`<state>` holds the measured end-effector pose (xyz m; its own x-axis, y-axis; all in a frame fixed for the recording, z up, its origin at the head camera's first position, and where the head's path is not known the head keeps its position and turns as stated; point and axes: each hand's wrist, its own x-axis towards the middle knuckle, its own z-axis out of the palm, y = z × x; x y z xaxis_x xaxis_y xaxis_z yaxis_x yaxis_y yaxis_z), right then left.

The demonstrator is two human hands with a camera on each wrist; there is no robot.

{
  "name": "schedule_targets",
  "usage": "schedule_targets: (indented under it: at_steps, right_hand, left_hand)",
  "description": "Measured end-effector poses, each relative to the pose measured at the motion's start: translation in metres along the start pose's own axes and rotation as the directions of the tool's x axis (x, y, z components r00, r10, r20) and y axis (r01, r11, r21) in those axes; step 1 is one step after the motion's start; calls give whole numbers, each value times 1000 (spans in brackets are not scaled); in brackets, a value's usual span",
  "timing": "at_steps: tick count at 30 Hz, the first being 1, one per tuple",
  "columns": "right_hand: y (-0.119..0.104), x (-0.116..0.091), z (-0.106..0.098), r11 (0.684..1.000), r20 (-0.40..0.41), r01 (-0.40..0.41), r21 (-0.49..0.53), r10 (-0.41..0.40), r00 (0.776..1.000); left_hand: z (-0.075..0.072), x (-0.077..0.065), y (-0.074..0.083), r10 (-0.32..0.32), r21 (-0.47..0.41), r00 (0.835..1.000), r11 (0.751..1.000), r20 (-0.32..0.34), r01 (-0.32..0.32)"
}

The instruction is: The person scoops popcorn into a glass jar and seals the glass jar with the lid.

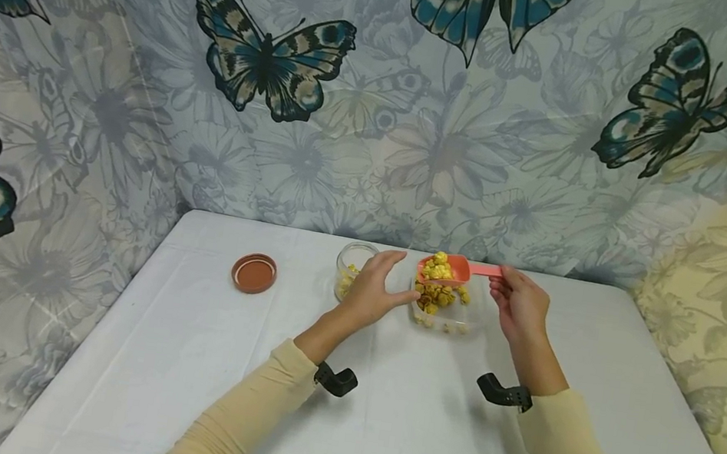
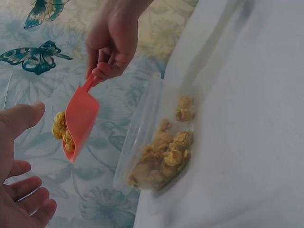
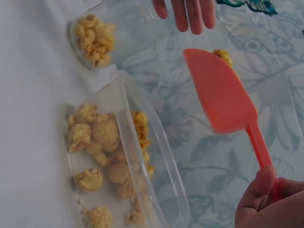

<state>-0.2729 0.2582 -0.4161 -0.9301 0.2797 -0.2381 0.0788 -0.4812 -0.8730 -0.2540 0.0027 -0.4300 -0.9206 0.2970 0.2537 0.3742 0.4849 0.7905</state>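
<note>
My right hand (image 1: 522, 305) grips the handle of a red-orange scoop (image 3: 221, 95), its bowl loaded with yellow caramel popcorn (image 1: 438, 267). The scoop hovers above a clear plastic container (image 1: 462, 320) that holds more popcorn (image 2: 164, 161). My left hand (image 1: 374, 287) is held with fingers and thumb spread, gripping nothing. It hangs between the scoop and a round glass jar (image 1: 346, 259), hiding part of the jar. Popcorn (image 3: 95, 40) lies in the bottom of the jar, as the right wrist view shows.
A brown round lid (image 1: 254, 274) lies on the white-covered table (image 1: 189, 373), left of the jar. Behind the table hangs a butterfly-patterned cloth (image 1: 343, 170). A black wrist camera (image 1: 336, 381) is strapped on the left wrist, and another black camera (image 1: 504, 392) on the right.
</note>
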Motion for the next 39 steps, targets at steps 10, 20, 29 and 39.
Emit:
schedule_targets:
  at_steps: [10,20,29,39]
  right_hand:
    - [-2,-1,11,1000,39,-10,19,9,999]
    - [0,-1,23,999,62,-14,46,11,998]
    - [4,-2,35,998,98,-20,53,14,995]
    - [8,-5,44,1000,138,-9,26,5,990]
  left_hand:
    - [-11,0,-4,46,40,997,998,-59,-44]
    - [-19,1,-10,47,89,993,995,-110,-37]
    - [-25,-1,-20,4,74,989,997,-146,7]
    - [-32,-5,-28,-16,64,987,998,-159,26]
